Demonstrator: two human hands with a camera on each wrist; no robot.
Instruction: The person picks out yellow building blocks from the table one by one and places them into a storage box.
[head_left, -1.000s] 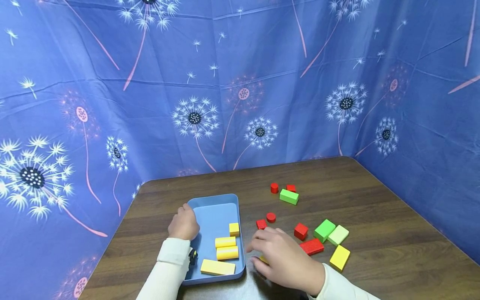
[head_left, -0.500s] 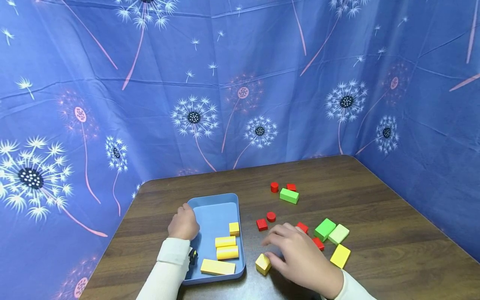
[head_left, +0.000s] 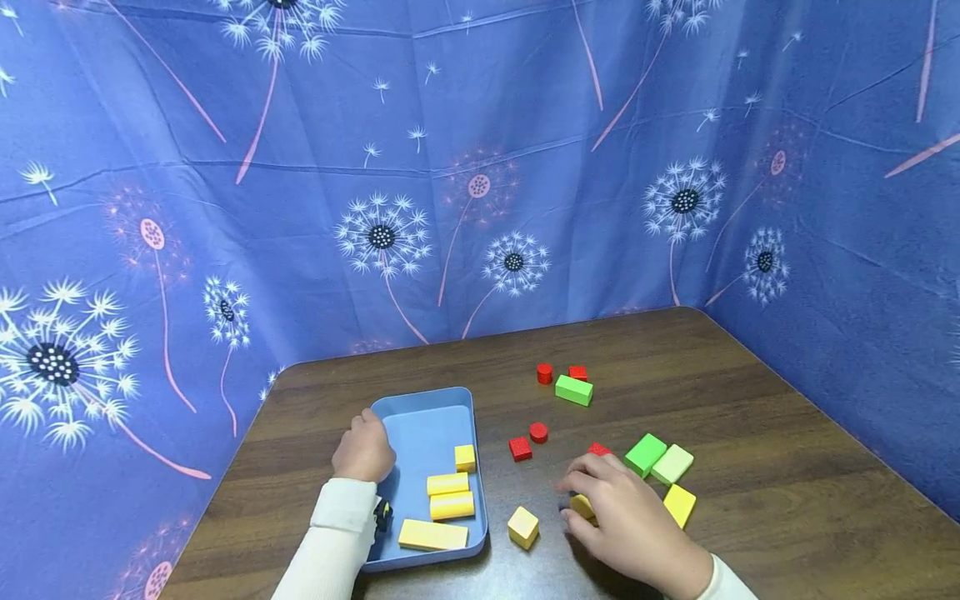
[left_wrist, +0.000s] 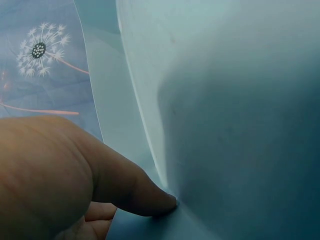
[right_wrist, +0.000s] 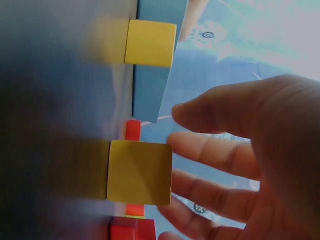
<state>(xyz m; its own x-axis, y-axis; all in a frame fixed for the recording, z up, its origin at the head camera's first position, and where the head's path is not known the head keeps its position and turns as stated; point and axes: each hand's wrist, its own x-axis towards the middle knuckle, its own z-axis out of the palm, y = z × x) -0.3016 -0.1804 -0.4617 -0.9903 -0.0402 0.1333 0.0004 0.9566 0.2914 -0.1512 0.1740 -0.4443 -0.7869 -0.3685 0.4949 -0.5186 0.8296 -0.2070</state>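
Note:
My left hand [head_left: 364, 448] grips the left wall of a blue tray [head_left: 420, 429]; in the left wrist view the thumb [left_wrist: 135, 190] lies inside the wall, with fingers partly visible outside. Several yellow blocks lie in the tray, including two cylinders [head_left: 452, 505] and a long block [head_left: 433, 535]. Over the table, my right hand [head_left: 626, 521] is spread at a yellow block [right_wrist: 140, 172], partly hidden by it in the head view. Its thumb and fingers are not closed round the block; whether a fingertip touches it is unclear. A yellow cube [head_left: 523, 527] stands between tray and hand.
Red blocks [head_left: 520, 448], a red disc [head_left: 538, 432] and a green block [head_left: 573, 390] lie beyond the right hand. Green blocks [head_left: 646, 455] and a flat yellow block [head_left: 679, 505] lie to its right. A blue patterned cloth [head_left: 300, 250] hangs behind the table.
My right hand has moved right, away from the yellow cube, which now stands uncovered, to another yellow block. The left hand stays on the tray. The head view has shifted slightly.

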